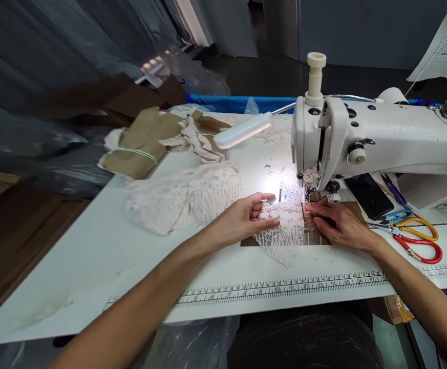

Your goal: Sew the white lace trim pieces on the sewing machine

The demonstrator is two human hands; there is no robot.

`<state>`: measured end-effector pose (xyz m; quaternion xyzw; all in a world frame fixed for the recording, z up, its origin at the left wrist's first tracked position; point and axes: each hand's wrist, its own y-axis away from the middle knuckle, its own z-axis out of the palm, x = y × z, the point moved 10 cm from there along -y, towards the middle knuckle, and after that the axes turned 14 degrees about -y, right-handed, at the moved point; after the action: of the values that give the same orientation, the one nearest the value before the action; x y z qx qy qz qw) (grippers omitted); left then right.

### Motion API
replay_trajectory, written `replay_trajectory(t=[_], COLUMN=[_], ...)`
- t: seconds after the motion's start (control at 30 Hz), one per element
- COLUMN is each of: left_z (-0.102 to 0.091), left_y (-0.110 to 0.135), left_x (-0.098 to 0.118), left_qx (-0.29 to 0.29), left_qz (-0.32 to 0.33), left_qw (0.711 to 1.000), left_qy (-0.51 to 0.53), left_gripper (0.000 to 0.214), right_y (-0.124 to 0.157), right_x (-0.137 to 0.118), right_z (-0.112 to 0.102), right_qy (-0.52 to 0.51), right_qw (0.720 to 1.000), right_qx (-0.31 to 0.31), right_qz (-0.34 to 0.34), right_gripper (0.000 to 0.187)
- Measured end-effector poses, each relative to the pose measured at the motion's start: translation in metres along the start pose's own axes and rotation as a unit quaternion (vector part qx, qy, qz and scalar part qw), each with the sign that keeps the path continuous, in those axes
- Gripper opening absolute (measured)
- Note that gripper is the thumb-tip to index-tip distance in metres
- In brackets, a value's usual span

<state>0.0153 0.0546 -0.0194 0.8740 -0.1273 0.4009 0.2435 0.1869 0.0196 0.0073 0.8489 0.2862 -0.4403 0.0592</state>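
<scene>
Fringed white lace trim (283,228) lies in front of the sewing machine's (392,138) needle area, its top edge by the metal needle plate (291,196). At its left edge is my left hand (248,214), with the thumb over the lace, the index finger stretched toward the plate and the other fingers curled against the lace. My right hand (340,225) rests low on the brown board (319,237), fingers extended and thumb apart, the index fingertip at the lace's right edge. Part of the needle and presser foot is hard to make out.
Left of the work sits a heap of white fringed lace (185,195), with brown-wrapped bundles (142,141) behind. A lit lamp (244,130) reaches over the table. On the right lie scissors (419,241), blue snips (398,216) and a black phone (369,196). A ruler strip (292,287) runs along the front.
</scene>
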Motion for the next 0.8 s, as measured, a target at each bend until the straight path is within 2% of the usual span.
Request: replay_trajectory(t=[0.2, 0.37, 0.53, 0.8], left_z=[-0.004, -0.003, -0.004, -0.005], left_y=[-0.001, -0.001, -0.002, -0.002], left_x=[-0.002, 0.002, 0.0, 0.0], left_qx=[0.004, -0.001, 0.024, 0.035], left_qz=[-0.013, -0.014, 0.0, 0.008], left_qw=[1.0, 1.0, 0.999, 0.998], left_qy=[-0.01, -0.014, -0.048, -0.051], left_gripper=[0.068, 0.071, 0.07, 0.064], right_y=[-0.001, -0.001, 0.005, 0.012], right_x=[-0.005, -0.005, -0.01, -0.021], right_z=[0.016, 0.017, 0.014, 0.019], right_qy=[0.081, 0.101, 0.108, 0.112], right_qw=[0.996, 0.994, 0.993, 0.991], right_qx=[-0.014, -0.001, 0.01, -0.035], right_qz=[-0.026, -0.041, -0.041, -0.064], right_gripper=[0.038, 0.037, 0.038, 0.04])
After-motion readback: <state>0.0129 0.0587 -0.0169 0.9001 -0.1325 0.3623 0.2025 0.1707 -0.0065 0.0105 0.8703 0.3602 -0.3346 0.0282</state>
